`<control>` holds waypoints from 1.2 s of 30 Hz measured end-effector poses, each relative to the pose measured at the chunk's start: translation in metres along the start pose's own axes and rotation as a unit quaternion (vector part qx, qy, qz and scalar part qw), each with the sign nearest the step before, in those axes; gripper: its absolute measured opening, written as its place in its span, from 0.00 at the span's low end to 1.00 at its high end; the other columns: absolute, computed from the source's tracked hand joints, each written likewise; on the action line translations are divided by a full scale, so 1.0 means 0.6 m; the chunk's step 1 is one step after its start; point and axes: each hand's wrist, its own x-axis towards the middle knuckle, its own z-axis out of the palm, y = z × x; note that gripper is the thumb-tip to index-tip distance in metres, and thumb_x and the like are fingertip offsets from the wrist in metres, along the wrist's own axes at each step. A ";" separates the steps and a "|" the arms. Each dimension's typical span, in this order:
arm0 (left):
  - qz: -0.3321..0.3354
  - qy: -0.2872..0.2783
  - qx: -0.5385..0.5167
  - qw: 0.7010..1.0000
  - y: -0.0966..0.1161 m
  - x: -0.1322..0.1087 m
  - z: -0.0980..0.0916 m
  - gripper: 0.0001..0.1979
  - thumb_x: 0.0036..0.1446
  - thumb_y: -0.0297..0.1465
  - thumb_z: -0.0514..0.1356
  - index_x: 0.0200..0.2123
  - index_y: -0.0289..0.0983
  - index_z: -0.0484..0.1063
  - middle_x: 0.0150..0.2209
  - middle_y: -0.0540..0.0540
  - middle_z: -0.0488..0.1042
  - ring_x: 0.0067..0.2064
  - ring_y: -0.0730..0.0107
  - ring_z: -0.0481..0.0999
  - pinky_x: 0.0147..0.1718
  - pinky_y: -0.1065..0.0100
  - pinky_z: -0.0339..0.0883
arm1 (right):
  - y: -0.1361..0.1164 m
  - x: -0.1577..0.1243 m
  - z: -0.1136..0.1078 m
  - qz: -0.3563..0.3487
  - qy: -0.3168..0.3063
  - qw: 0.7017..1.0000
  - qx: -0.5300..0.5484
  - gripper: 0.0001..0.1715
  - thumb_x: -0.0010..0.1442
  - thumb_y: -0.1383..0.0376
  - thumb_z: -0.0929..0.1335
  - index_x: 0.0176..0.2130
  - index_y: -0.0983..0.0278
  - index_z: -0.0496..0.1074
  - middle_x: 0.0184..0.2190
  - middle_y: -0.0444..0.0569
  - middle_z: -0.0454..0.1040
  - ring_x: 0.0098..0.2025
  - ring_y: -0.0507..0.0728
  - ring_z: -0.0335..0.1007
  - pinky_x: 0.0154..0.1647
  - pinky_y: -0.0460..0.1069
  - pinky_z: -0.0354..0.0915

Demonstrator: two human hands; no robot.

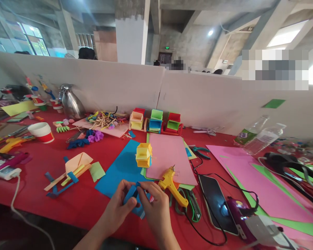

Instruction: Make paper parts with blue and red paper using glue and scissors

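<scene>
Both of my hands meet low in the middle of the view over a red table [78,205]. My left hand [118,206] and my right hand [155,205] pinch a small folded piece of blue paper [131,194] between their fingertips. Under them lies a blue paper sheet [120,168]. Just beyond stands a small yellow folded paper box [144,155] at the edge of a pink sheet [169,158]. A yellow glue gun [170,185] lies right beside my right hand.
A phone [216,205] with a black cable lies to the right, then pink and green sheets [263,187] and plastic bottles [261,137]. Coloured paper boxes [155,121], craft sticks [106,121], a metal kettle [70,102] and a white cup [41,132] stand towards a white partition [198,97].
</scene>
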 end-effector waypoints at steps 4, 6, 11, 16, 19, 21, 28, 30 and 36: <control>-0.010 0.041 0.051 0.998 -0.004 -0.005 0.001 0.20 0.53 0.49 0.52 0.36 0.39 0.66 0.34 0.49 0.68 0.35 0.69 0.69 0.36 0.68 0.69 | 0.000 -0.005 -0.001 -0.005 -0.005 1.000 0.011 0.10 0.56 0.68 0.64 0.35 0.62 0.75 0.31 0.48 0.76 0.33 0.53 0.71 0.34 0.46 0.67; -0.039 0.077 0.060 0.994 -0.007 -0.006 0.002 0.21 0.53 0.50 0.51 0.37 0.39 0.68 0.34 0.48 0.70 0.36 0.67 0.70 0.35 0.68 0.69 | -0.001 -0.007 -0.001 0.000 -0.008 1.000 0.020 0.10 0.56 0.69 0.64 0.35 0.62 0.75 0.31 0.48 0.76 0.33 0.53 0.71 0.33 0.45 0.67; -0.066 0.090 0.027 0.993 -0.010 -0.007 0.006 0.22 0.52 0.49 0.53 0.42 0.40 0.70 0.41 0.48 0.72 0.41 0.64 0.71 0.40 0.67 0.69 | -0.001 -0.010 0.000 0.004 -0.005 1.000 0.020 0.10 0.56 0.70 0.64 0.35 0.63 0.75 0.31 0.48 0.75 0.32 0.52 0.71 0.34 0.45 0.67; -0.071 0.103 0.003 0.992 -0.007 -0.008 0.012 0.23 0.51 0.49 0.54 0.43 0.39 0.70 0.46 0.46 0.71 0.48 0.60 0.69 0.43 0.65 0.69 | 0.004 -0.014 0.002 0.003 -0.002 1.000 0.017 0.10 0.55 0.70 0.64 0.36 0.63 0.74 0.32 0.48 0.76 0.34 0.53 0.72 0.35 0.45 0.67; -0.074 0.111 -0.007 0.991 -0.007 -0.009 0.014 0.24 0.50 0.49 0.55 0.43 0.39 0.70 0.47 0.46 0.70 0.50 0.59 0.68 0.44 0.66 0.68 | 0.006 -0.015 0.003 -0.002 0.002 1.000 0.010 0.11 0.56 0.70 0.64 0.36 0.63 0.74 0.32 0.48 0.75 0.34 0.53 0.72 0.35 0.45 0.68; -0.076 0.109 -0.016 0.991 -0.007 -0.010 0.015 0.23 0.50 0.49 0.55 0.43 0.39 0.70 0.48 0.47 0.70 0.50 0.60 0.68 0.44 0.67 0.68 | 0.006 -0.016 0.004 -0.007 0.003 1.000 0.006 0.11 0.56 0.70 0.64 0.36 0.63 0.75 0.32 0.48 0.75 0.34 0.52 0.72 0.35 0.45 0.68; -0.074 0.140 -0.048 0.986 -0.008 -0.010 0.015 0.20 0.48 0.46 0.59 0.39 0.37 0.71 0.43 0.47 0.73 0.47 0.62 0.71 0.41 0.70 0.68 | 0.009 -0.017 0.008 -0.022 0.002 1.000 0.003 0.11 0.57 0.69 0.64 0.38 0.62 0.75 0.33 0.48 0.75 0.34 0.52 0.72 0.35 0.45 0.68; -0.070 0.147 -0.056 0.985 -0.005 -0.010 0.018 0.19 0.47 0.45 0.60 0.37 0.37 0.72 0.41 0.46 0.74 0.45 0.62 0.72 0.40 0.70 0.69 | 0.009 -0.018 0.008 -0.027 0.002 1.000 0.000 0.11 0.56 0.69 0.64 0.38 0.63 0.75 0.33 0.49 0.75 0.34 0.52 0.72 0.35 0.44 0.68; -0.051 0.163 -0.042 0.984 0.015 -0.008 0.023 0.16 0.44 0.44 0.62 0.31 0.38 0.72 0.35 0.48 0.75 0.40 0.65 0.73 0.38 0.70 0.69 | 0.000 -0.021 0.008 -0.037 0.004 0.999 -0.018 0.12 0.55 0.70 0.64 0.38 0.64 0.74 0.33 0.49 0.74 0.33 0.53 0.72 0.35 0.45 0.68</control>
